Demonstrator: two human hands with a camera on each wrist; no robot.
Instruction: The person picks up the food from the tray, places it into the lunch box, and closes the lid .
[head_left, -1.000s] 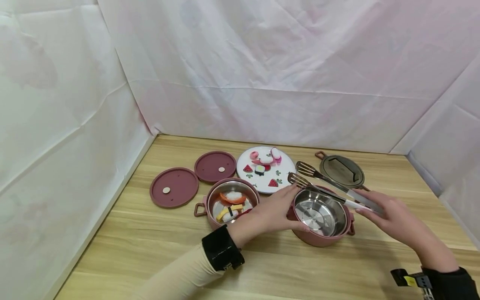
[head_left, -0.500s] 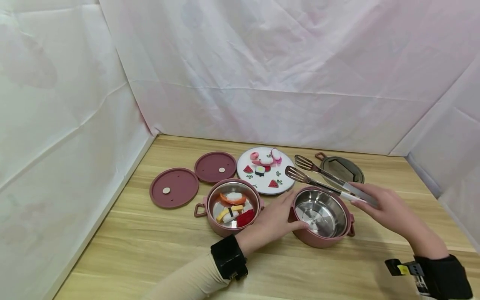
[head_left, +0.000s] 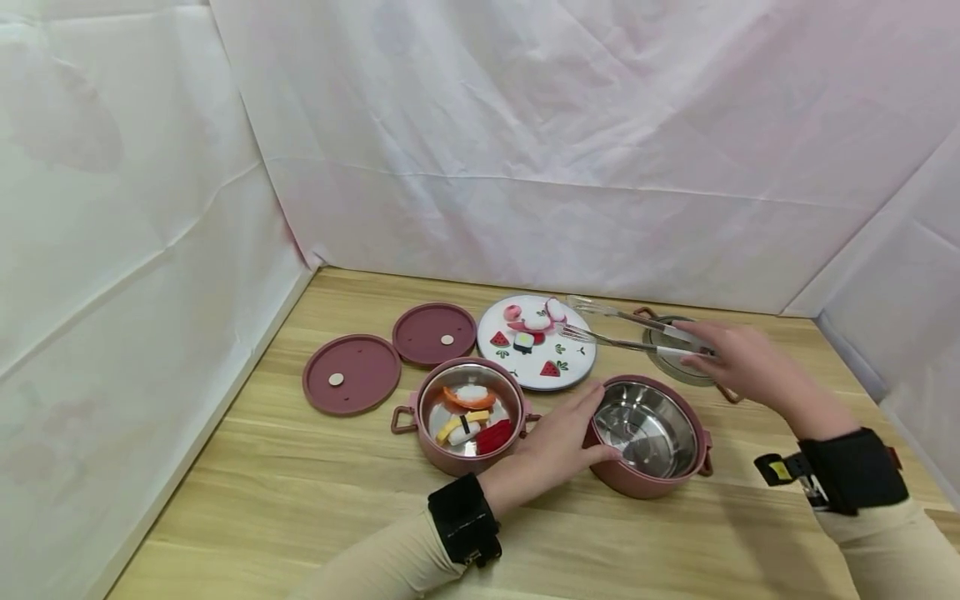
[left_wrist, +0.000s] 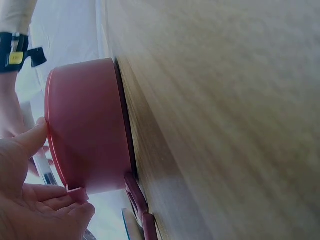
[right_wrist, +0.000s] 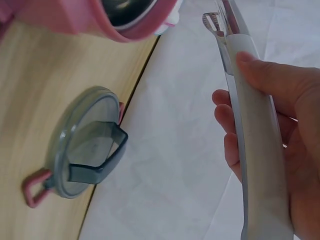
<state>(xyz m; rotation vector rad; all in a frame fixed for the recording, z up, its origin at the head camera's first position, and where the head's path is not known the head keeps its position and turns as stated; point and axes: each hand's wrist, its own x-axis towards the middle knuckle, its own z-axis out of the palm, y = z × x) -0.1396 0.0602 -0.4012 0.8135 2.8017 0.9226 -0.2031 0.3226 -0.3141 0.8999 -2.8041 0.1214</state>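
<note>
My left hand [head_left: 551, 446] grips the left side of a dusty-pink pot [head_left: 645, 485] with a bare steel inside. In the left wrist view the thumb rests at the rim of the pot [left_wrist: 90, 125] and the fingers curl at its handle. With my right hand [head_left: 750, 367] I hold steel tongs [head_left: 622, 341] with pale grips; their slotted tips, spread apart, reach over the right part of a white plate [head_left: 525, 373]. Toy sushi pieces lie on that plate, among them a white-and-black roll [head_left: 523, 342] and a pink-and-white piece [head_left: 556, 310]. Nothing shows between the tips.
A second pink pot [head_left: 442, 454], left of my left hand, holds toy sushi: an orange-topped piece [head_left: 471, 398], a yellow one and a red one. Two maroon round lids [head_left: 352, 392] lie at the left. Behind the right pot lies a greyish see-through lid [right_wrist: 95, 142] with a handle.
My right hand has carried the tongs back and leftward, from above the right pot to over the plate. My left hand stays at the right pot.
</note>
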